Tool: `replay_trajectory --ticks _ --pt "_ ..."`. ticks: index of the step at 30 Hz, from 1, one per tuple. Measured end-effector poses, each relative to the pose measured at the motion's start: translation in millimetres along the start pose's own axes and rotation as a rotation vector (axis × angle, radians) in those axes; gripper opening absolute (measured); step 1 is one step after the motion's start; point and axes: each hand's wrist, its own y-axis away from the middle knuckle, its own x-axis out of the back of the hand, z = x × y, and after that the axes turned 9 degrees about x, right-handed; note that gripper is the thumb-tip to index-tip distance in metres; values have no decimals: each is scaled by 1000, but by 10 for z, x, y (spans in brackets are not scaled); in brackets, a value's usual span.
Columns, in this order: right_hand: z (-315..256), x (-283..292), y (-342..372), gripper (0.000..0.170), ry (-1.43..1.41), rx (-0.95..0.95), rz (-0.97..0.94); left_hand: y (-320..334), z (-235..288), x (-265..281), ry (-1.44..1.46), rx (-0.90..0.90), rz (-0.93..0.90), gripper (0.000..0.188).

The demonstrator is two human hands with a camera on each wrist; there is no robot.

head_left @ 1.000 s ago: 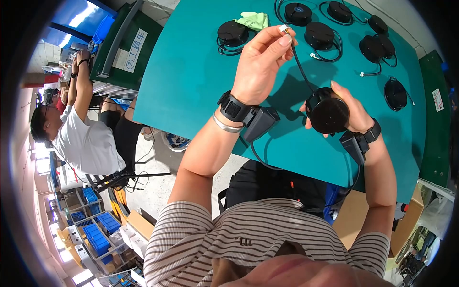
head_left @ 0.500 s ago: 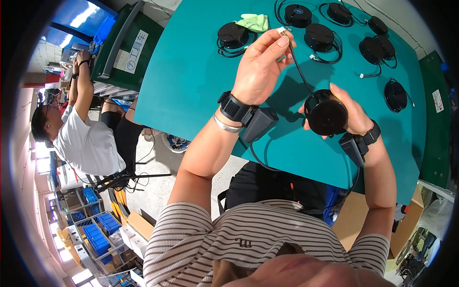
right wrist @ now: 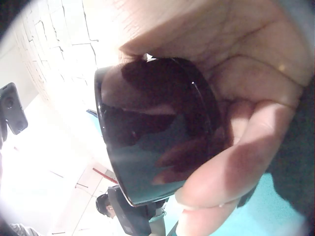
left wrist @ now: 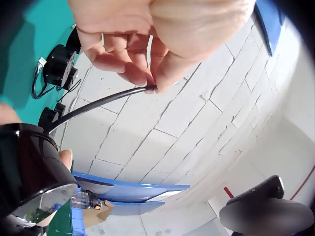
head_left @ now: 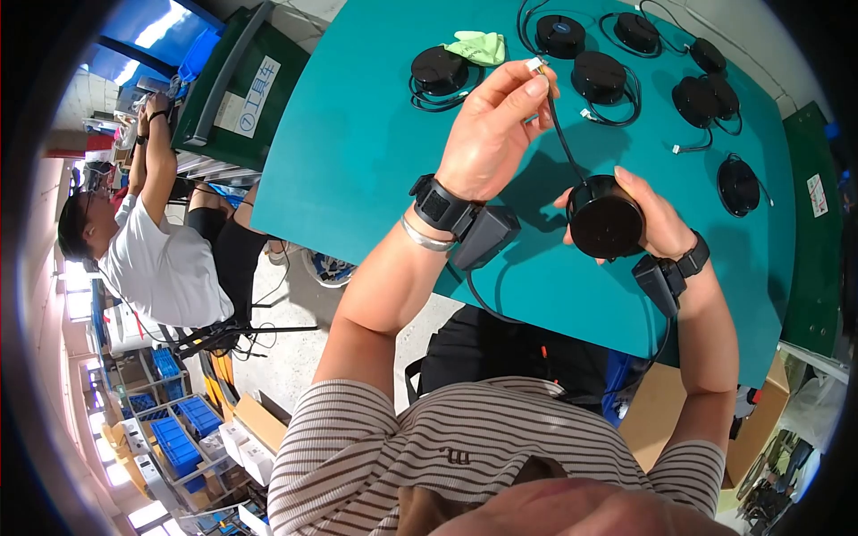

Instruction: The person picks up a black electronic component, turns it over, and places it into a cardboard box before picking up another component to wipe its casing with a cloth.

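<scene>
In the head view my left hand (head_left: 496, 134) pinches the end of a black cable (head_left: 561, 134) between thumb and fingertips, close to its small white connector (head_left: 535, 65). The cable runs down to a round black housing (head_left: 606, 219) with a glossy face. My right hand (head_left: 661, 219) grips this housing around its side, above the table. From the left wrist, the cable (left wrist: 98, 103) bends in a gentle arc between the pinching fingers and the housing (left wrist: 29, 167). Thumb and fingers wrap the shiny housing (right wrist: 157, 128) in the right wrist view.
Several similar black housings with coiled cables lie on the green table (head_left: 357, 161), among them one (head_left: 438, 70) beside a light green cloth (head_left: 478, 47) and one (head_left: 738, 185) at the right. A green cabinet (head_left: 223, 85) adjoins the left edge. Another person (head_left: 165, 268) sits at the left.
The housing in my right hand has come slightly lower and to the left in the head view. My left hand keeps its pinch on the cable end, and the view has shifted a little.
</scene>
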Motion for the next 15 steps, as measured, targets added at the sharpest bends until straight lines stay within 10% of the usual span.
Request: replay_trajectory --ticks 15 --pt "-44 -15 -1 69 -25 1 -36 115 120 -45 -287 -120 -347 21"
